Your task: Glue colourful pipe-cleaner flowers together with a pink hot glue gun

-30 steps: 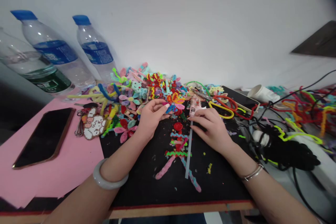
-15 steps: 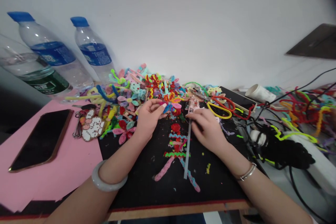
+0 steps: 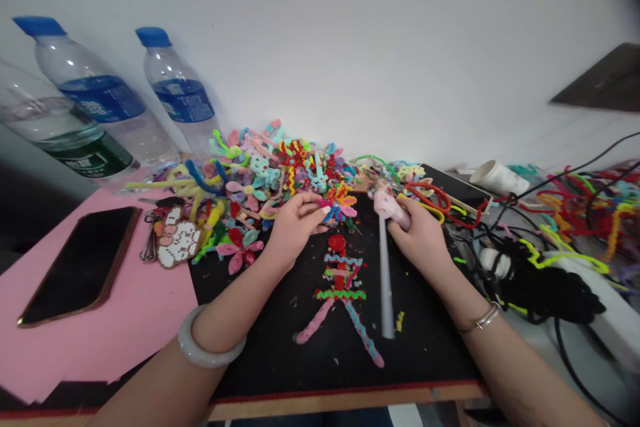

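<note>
My left hand (image 3: 294, 228) pinches a pipe-cleaner flower (image 3: 343, 205) with pink, orange and blue petals, held just above the black mat (image 3: 270, 340). My right hand (image 3: 421, 235) is wrapped round a pale pink glue gun (image 3: 384, 203). From its rear a long translucent glue stick (image 3: 386, 287) points back toward me. The gun's nozzle end faces the wall and is hard to make out. Below and between my hands lies a flat pipe-cleaner shape (image 3: 341, 275) in red, blue and green, with two splayed legs.
Pipe-cleaner pieces (image 3: 260, 170) are heaped along the wall. Left of them stand several bottles (image 3: 183, 100); a phone (image 3: 80, 263) lies on pink paper (image 3: 145, 320). Right are red-and-yellow-handled scissors (image 3: 427, 195), a paper cup (image 3: 497, 177), black cables and a white power strip (image 3: 613, 320).
My right hand has shifted right and now grasps the glue gun by its handle, turning the gun and its stick away from the flower. My left hand has moved slightly right with the flower.
</note>
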The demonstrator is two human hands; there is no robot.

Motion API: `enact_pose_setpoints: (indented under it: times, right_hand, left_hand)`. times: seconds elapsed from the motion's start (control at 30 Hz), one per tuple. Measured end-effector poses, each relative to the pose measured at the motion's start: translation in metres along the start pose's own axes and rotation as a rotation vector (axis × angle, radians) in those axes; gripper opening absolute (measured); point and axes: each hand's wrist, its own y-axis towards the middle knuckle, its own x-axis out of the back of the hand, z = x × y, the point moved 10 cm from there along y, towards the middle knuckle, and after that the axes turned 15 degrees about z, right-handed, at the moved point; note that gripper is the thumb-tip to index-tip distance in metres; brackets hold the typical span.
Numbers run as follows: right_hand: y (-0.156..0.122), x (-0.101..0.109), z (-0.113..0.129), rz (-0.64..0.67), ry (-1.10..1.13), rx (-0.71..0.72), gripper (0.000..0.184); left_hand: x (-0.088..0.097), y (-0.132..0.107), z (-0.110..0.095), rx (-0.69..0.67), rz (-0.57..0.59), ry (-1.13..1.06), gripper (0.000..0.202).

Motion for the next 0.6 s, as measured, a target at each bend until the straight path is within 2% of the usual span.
enact_pose_setpoints:
  times: [0.17, 0.2, 0.27, 0.33, 0.43, 0.6]
  right_hand:
    - [-0.007, 0.023, -0.020, -0.116, 0.261, -0.098, 0.032]
    - [-0.007, 0.022, -0.022, -0.100, 0.315, -0.095, 0.030]
    - [-0.006, 0.013, -0.020, 0.001, 0.440, -0.049, 0.029]
    - [-0.005, -0.002, -0.010, 0.162, 0.548, 0.034, 0.030]
    - [-0.009, -0.020, 0.008, 0.353, 0.546, 0.118, 0.027]
    - [-0.010, -0.024, 0.015, 0.379, 0.429, 0.111, 0.025]
  left_hand:
    - [0.000, 0.001, 0.004, 0.020, 0.019, -0.037, 0.032]
    - [0.000, 0.001, 0.004, 0.015, 0.015, -0.029, 0.032]
    - [0.001, 0.002, 0.002, -0.003, 0.008, 0.006, 0.031]
    - [0.002, 0.002, 0.001, -0.019, -0.001, 0.056, 0.029]
    - [0.004, 0.002, 0.000, -0.030, -0.019, 0.104, 0.028]
    - [0.004, 0.002, 0.003, -0.012, -0.022, 0.135, 0.027]
